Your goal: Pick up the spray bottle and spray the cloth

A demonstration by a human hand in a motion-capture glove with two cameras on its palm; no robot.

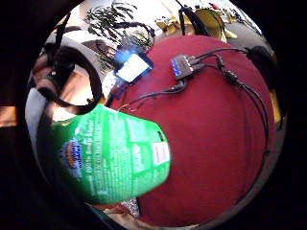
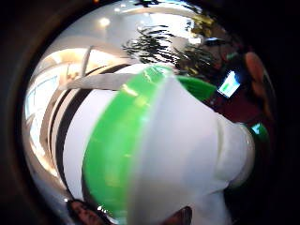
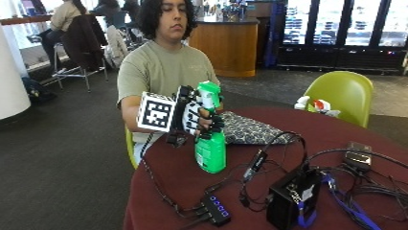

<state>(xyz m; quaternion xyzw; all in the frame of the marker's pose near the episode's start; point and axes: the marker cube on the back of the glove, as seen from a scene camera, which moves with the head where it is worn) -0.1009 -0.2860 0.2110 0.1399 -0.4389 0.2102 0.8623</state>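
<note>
From the outside view we see a person seated at a round dark red surface (image 3: 357, 134), with the gloved right hand (image 3: 194, 117) wrapped around the neck of a green spray bottle (image 3: 210, 148). The fingers (image 3: 213, 122) curl round the bottle just below its green and white spray head, which points away from the person's chest. The bottle stands upright; whether its base touches the surface or hangs just above it we cannot tell. Just behind the bottle, beside the person's body, a patterned cloth (image 3: 248, 129) lies flat on the surface. Nearer the camera sit a black box (image 3: 293, 196) and a small hub with blue lights (image 3: 215, 209), joined by black cords. A green chair (image 3: 341, 93) stands across the surface.

In the little finger side palm view we look down along the bottle's green labelled body (image 1: 115, 155), which fills the part next to the palm. Beyond it spreads the red surface (image 1: 211, 158), carrying the hub (image 1: 183, 66) and its cords.

In the thumb side palm view the spray head (image 2: 178, 154) fills nearly everything, white plastic with a green band, very close to the palm. A fingertip (image 2: 255, 65) shows at the edge.
</note>
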